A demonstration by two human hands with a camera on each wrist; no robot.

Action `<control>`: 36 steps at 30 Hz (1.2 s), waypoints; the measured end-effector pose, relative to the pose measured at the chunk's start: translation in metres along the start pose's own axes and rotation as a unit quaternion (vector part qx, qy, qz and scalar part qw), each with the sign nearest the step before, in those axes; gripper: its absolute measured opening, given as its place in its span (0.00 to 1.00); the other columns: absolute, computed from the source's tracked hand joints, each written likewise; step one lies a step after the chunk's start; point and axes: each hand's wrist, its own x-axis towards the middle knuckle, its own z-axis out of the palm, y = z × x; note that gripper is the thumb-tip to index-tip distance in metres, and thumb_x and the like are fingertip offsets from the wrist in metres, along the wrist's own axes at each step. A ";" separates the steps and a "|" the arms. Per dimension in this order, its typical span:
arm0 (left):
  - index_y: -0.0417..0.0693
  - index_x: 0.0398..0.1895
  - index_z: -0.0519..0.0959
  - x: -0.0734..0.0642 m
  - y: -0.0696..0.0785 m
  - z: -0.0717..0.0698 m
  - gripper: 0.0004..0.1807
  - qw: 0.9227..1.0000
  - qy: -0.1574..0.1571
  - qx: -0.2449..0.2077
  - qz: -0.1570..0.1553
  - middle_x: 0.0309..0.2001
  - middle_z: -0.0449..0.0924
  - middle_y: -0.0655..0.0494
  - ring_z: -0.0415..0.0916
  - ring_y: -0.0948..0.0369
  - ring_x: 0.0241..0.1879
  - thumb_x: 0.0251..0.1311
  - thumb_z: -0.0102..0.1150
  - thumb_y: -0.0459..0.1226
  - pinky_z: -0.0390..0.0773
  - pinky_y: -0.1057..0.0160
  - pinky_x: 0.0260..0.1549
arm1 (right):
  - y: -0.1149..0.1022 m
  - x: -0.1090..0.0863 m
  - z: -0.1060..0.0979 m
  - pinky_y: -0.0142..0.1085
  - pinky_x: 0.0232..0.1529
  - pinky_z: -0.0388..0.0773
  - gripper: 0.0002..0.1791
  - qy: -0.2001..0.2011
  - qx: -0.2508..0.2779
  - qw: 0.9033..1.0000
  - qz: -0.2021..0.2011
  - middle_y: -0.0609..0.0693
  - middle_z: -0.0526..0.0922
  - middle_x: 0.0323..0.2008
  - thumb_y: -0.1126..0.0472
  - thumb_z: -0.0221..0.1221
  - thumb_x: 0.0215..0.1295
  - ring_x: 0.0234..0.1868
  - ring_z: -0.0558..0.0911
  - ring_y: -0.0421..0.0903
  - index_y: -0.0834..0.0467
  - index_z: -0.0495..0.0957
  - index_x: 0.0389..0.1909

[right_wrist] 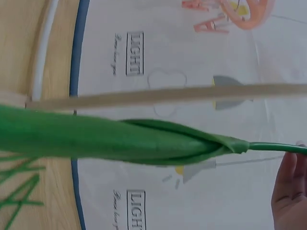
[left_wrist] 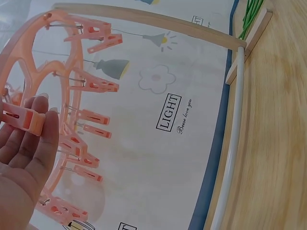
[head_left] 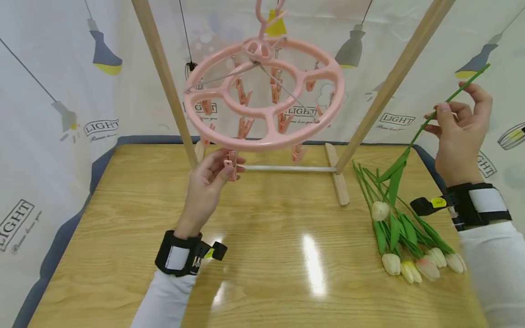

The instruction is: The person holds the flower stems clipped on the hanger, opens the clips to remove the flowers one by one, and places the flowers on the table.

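Observation:
A round pink hanging dryer [head_left: 268,141] with several clothespins dangling from it fills the upper middle of the head view. My left hand [head_left: 207,182] pinches one pink clothespin [head_left: 232,165] under the ring's near left edge. The left wrist view shows that clothespin lying against the fingers [left_wrist: 50,127]. Up at the right, my right hand [head_left: 463,132] grips an artificial tulip by its green stem [head_left: 417,132]. The tulip hangs upside down, its white bloom [head_left: 380,211] low over other tulips. In the right wrist view its leaves [right_wrist: 144,141] fill the foreground.
Several artificial tulips [head_left: 391,264] lie on the wooden table [head_left: 262,255] at the right. Two wooden posts [head_left: 389,91] flank the dryer, joined low down by a white bar [head_left: 287,169]. A printed curtain [head_left: 53,150] surrounds the table's back and sides.

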 end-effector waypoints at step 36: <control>0.29 0.63 0.66 0.000 0.000 -0.004 0.20 1.000 -0.012 -0.010 0.006 0.47 0.81 0.60 0.80 0.62 0.45 0.70 0.48 0.30 0.83 0.71 0.42 | 0.032 0.033 -0.082 0.21 0.16 0.60 0.24 -0.078 -0.586 0.806 0.016 0.40 0.68 0.34 0.67 0.48 0.72 0.27 0.66 0.22 0.50 0.69 0.66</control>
